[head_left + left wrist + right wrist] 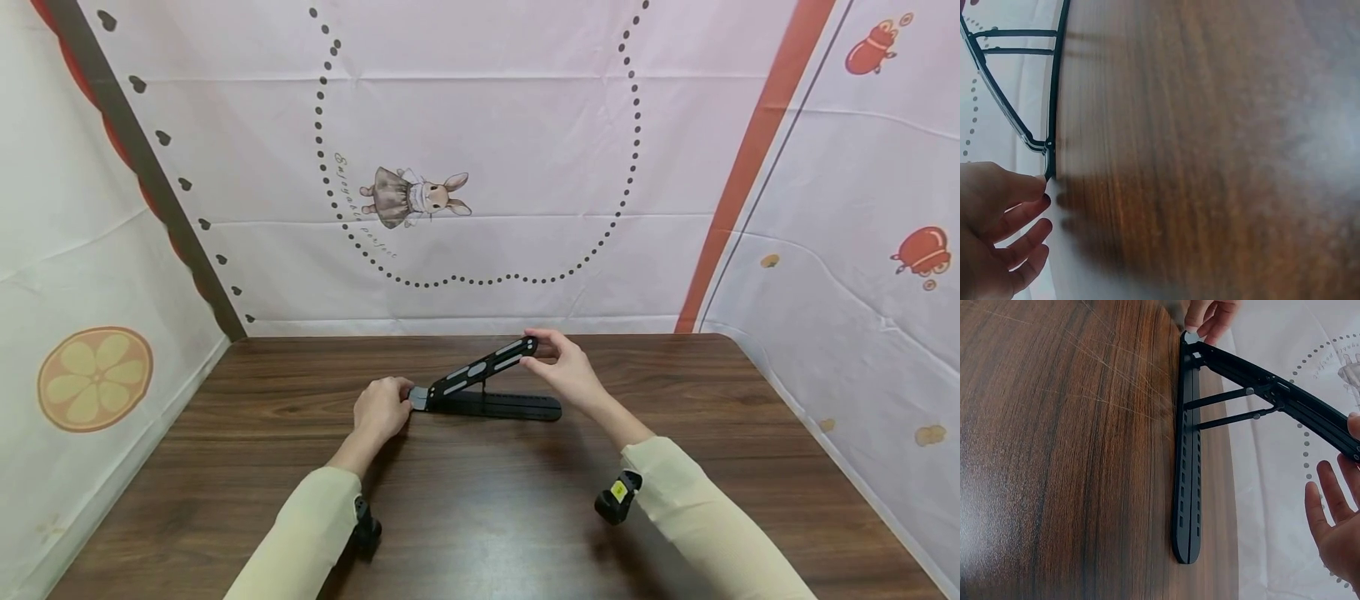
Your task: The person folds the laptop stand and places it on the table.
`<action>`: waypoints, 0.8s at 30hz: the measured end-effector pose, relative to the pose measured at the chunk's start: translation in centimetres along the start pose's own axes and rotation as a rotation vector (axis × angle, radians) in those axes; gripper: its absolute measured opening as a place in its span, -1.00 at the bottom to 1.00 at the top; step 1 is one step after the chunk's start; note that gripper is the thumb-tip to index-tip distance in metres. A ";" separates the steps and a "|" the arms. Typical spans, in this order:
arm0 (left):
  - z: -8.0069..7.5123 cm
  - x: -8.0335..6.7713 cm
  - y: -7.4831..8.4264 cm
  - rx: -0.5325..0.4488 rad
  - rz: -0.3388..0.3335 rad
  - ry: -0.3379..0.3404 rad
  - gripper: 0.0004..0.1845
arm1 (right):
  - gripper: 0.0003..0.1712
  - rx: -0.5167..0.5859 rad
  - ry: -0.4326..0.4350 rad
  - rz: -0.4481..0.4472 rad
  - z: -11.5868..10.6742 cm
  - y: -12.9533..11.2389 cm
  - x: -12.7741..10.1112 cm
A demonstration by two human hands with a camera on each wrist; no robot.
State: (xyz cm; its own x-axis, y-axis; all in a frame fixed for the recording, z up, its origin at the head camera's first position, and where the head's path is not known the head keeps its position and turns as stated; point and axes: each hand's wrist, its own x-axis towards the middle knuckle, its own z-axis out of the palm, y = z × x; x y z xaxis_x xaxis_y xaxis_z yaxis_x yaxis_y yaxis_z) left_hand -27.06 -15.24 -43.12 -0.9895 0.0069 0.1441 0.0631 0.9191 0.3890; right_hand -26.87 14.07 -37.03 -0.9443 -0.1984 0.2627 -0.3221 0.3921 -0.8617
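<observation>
A black folding laptop stand (478,370) sits near the far side of the table, its upper arm raised at an angle. Its flat base (517,407) lies along the tabletop, with rows of slots showing on the base (1188,487) in the right wrist view. Two thin struts (1225,399) link base and arm. My left hand (381,408) pinches the silver hinged end at the left, thumb against fingers in the left wrist view. Between thumb and fingers, my right hand (568,368) holds the arm's raised right end; its other fingers (1334,494) are spread.
The brown wooden table (465,517) runs up to a pale printed cloth (480,125) behind it, and similar cloth hangs at both sides. Black wrist cameras (619,497) are strapped over both sleeves.
</observation>
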 end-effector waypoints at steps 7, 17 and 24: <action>0.2 0.2 -0.1 -0.002 -0.024 0.018 -0.71 | -0.43 -0.005 0.004 0.000 0.3 0.0 0.1; 0.3 -0.7 0.1 -0.028 0.028 0.113 -0.71 | -0.46 -0.021 0.010 0.014 0.3 0.0 0.2; 0.0 -1.5 1.6 -0.045 0.083 0.141 -0.66 | -0.47 -0.037 0.010 -0.013 0.4 0.2 0.3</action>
State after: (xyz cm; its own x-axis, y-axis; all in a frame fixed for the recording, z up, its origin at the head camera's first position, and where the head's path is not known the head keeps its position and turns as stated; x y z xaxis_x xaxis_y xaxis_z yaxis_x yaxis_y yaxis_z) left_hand -25.47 -13.81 -42.75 -0.9528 0.0240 0.3028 0.1531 0.8988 0.4107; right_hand -27.19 13.73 -37.29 -0.9407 -0.1948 0.2778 -0.3360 0.4226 -0.8417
